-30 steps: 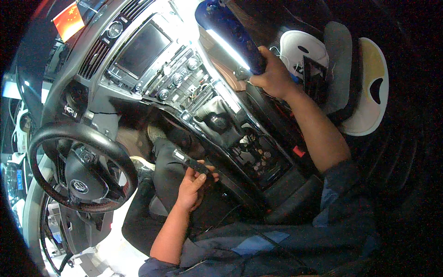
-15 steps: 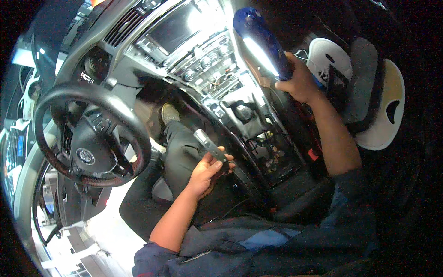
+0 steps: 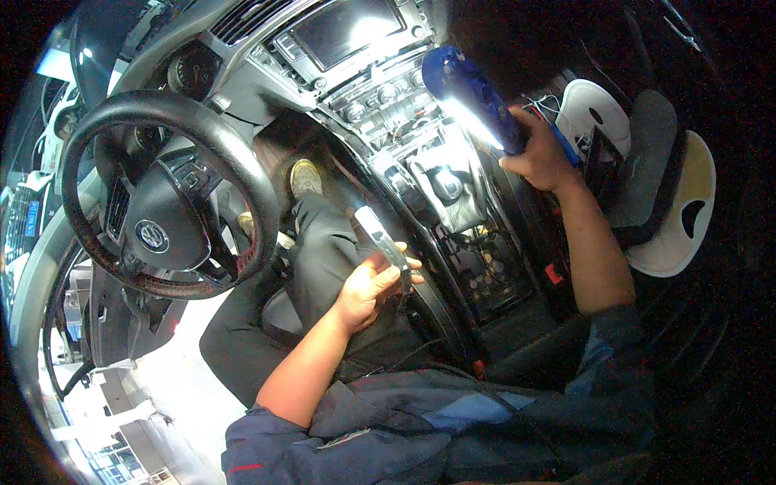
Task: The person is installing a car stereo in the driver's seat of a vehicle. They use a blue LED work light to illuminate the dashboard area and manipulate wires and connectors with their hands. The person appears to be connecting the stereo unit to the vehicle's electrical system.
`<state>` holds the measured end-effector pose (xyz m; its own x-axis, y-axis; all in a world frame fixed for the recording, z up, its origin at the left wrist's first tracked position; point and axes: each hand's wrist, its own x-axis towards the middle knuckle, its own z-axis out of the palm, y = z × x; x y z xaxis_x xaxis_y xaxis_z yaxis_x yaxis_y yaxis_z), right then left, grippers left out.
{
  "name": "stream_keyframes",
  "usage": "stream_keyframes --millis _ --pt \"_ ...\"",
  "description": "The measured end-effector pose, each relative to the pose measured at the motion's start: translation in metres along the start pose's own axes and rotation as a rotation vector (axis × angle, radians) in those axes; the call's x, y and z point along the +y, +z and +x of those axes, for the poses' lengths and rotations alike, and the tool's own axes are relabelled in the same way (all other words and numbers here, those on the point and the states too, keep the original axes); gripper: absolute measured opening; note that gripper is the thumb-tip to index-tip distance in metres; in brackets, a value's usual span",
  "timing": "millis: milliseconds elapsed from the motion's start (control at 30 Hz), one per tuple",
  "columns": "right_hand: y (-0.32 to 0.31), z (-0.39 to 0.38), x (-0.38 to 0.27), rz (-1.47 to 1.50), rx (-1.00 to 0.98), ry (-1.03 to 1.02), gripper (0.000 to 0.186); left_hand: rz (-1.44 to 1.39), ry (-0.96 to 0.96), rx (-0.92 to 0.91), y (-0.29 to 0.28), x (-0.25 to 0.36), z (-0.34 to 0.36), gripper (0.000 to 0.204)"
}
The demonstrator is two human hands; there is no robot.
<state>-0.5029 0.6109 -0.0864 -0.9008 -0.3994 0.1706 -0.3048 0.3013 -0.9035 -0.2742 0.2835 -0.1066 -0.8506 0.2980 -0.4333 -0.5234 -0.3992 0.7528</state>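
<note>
My left hand (image 3: pixel 377 288) is closed on a slim black object with a pale, bright end (image 3: pixel 373 224), held over my leg beside the centre console. My right hand (image 3: pixel 540 153) grips a long blue work light (image 3: pixel 473 93) at the console's right, its lit strip shining down and left. Below the light are the gear lever (image 3: pixel 449 184) with its loose boot and an opened front panel with knobs (image 3: pixel 380 101). The small object's lower part is partly hidden by my fingers.
The steering wheel (image 3: pixel 166 103) fills the left, near the screen (image 3: pixel 327 44) and air vent. Pale padded pieces (image 3: pixel 679 242) and a grey cushion (image 3: pixel 647 153) lie on the right. An open console compartment (image 3: pixel 489 275) sits below the gear lever; the open doorway is at lower left.
The view has shifted, so the dashboard sits higher and further right. My right hand and work light have come lower relative to the screen. Both hands still hold the same objects.
</note>
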Motion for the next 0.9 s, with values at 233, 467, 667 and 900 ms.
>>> stream_keyframes --millis 233,467,667,900 --pt "-0.012 0.001 -0.006 -0.296 0.005 0.013 0.068 0.098 -0.019 0.029 0.003 0.001 0.001 0.057" --pt "-0.108 -0.013 -0.046 -0.518 0.017 0.202 0.052 0.728 -0.158 0.035 0.046 0.008 0.01 0.053" --pt "-0.158 -0.045 -0.101 -0.576 0.068 0.182 0.057 1.312 -0.086 -0.165 0.128 -0.007 0.076 0.055" --pt "-0.186 -0.073 -0.137 -0.473 0.135 0.251 0.058 1.41 -0.189 -0.077 0.208 -0.046 0.178 0.056"
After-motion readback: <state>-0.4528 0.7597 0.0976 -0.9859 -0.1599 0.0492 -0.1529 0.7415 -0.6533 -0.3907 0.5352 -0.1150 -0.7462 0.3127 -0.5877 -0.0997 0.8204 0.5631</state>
